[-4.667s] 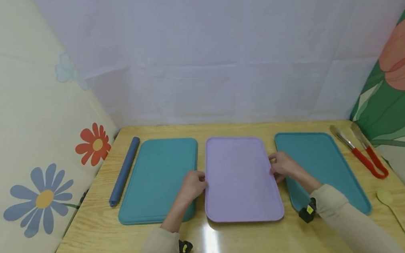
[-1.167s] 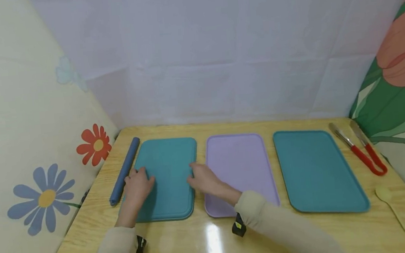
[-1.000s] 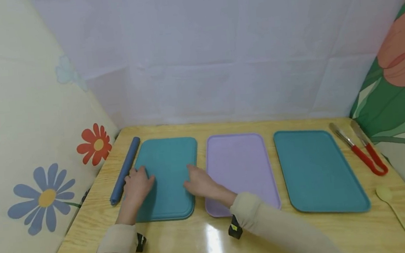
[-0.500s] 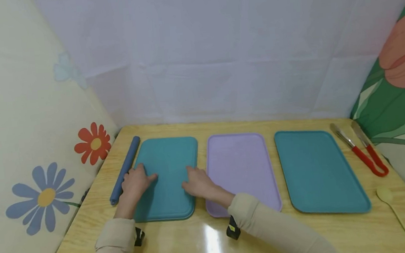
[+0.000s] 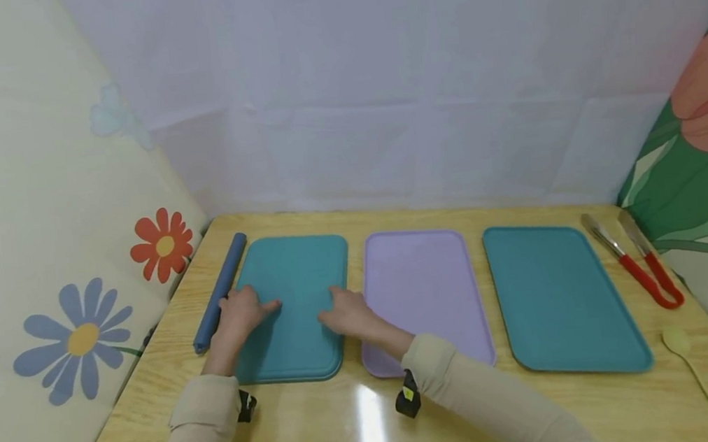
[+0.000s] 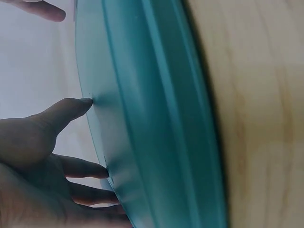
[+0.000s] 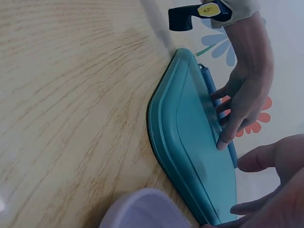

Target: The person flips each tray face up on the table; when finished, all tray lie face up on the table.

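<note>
My left hand (image 5: 240, 314) rests its spread fingertips and thumb on the left part of a teal tray (image 5: 298, 268). That tray has a raised flat surface and a stepped edge, and looks face down. In the left wrist view, the left thumb (image 6: 71, 110) touches the teal surface (image 6: 137, 95). My right hand (image 5: 349, 314) is at the same tray's right edge, its index finger and thumb extended over the surface; its other fingertips are hidden in the head view. Beneath the right wrist lies a lilac tray (image 5: 422, 278). A blue rolled cylinder (image 5: 221, 292) lies beside the left hand.
To the right lies another teal tray (image 5: 563, 294), its rim up. Metal tongs with red handles (image 5: 650, 279) and a pale yellow spoon (image 5: 677, 341) lie at the table's right side. Cloth walls (image 5: 382, 106) stand around the wooden table (image 5: 321, 427).
Both hands have left the lilac tray's sides, which they held earlier, and moved left to the left teal tray. Over the last second the left thumb has spread slightly rightward.
</note>
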The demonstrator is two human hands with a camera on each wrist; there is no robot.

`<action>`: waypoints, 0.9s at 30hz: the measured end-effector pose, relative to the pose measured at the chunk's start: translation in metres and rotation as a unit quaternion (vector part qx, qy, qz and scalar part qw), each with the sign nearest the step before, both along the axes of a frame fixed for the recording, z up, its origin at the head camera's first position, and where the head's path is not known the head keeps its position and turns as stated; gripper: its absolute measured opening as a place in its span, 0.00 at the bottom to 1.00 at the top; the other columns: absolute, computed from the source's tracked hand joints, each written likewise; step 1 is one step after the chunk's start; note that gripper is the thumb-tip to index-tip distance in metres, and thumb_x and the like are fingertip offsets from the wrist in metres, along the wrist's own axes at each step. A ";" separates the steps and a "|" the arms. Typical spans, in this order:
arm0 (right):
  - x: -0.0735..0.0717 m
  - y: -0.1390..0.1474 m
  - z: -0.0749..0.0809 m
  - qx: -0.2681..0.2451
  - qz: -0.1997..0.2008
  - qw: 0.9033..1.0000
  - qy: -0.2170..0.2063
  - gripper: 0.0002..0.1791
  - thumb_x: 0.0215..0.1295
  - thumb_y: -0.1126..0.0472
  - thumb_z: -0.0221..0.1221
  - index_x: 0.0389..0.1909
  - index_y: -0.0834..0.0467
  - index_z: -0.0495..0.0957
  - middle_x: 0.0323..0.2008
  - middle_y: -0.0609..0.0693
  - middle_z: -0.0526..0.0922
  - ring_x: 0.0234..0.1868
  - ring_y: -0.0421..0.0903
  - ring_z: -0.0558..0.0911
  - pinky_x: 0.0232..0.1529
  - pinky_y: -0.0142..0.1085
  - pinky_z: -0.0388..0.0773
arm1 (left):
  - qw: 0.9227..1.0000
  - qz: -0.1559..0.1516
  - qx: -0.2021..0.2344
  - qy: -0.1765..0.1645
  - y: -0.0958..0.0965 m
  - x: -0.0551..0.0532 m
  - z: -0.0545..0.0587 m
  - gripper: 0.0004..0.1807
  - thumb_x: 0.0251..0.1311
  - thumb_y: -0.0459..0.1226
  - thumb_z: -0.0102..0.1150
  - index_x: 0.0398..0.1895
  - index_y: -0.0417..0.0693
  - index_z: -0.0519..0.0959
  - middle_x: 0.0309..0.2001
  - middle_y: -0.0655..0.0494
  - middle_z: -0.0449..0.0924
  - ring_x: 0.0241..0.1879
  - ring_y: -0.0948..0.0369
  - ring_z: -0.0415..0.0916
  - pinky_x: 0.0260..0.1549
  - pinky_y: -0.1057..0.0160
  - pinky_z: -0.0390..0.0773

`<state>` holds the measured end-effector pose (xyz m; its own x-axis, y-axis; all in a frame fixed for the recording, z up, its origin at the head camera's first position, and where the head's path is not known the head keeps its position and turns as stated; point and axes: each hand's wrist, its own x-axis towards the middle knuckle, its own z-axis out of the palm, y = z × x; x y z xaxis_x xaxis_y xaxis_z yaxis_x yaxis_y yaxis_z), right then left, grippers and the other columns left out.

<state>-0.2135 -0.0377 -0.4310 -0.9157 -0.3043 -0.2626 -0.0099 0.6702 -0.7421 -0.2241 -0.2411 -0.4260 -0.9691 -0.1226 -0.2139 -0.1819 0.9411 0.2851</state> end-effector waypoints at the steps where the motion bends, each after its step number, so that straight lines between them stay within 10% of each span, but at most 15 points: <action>1: 0.000 0.000 0.000 -0.017 -0.009 1.000 -0.012 0.36 0.64 0.56 0.57 0.71 0.64 0.58 0.67 0.62 0.66 0.61 0.54 0.72 0.59 0.46 0.72 | 1.000 -0.003 -0.006 0.001 0.000 0.000 0.000 0.38 0.63 0.47 0.58 0.50 0.12 0.65 0.49 0.15 0.64 0.53 0.27 0.63 0.55 0.33 0.59; 27: 0.000 0.001 0.009 -0.182 -0.122 0.972 -0.089 0.32 0.61 0.55 0.62 0.63 0.61 0.64 0.62 0.62 0.69 0.61 0.56 0.70 0.60 0.50 0.68 | 1.000 -0.012 0.009 -0.008 0.000 0.003 0.002 0.40 0.62 0.48 0.59 0.55 0.13 0.62 0.53 0.14 0.61 0.56 0.25 0.59 0.56 0.33 0.60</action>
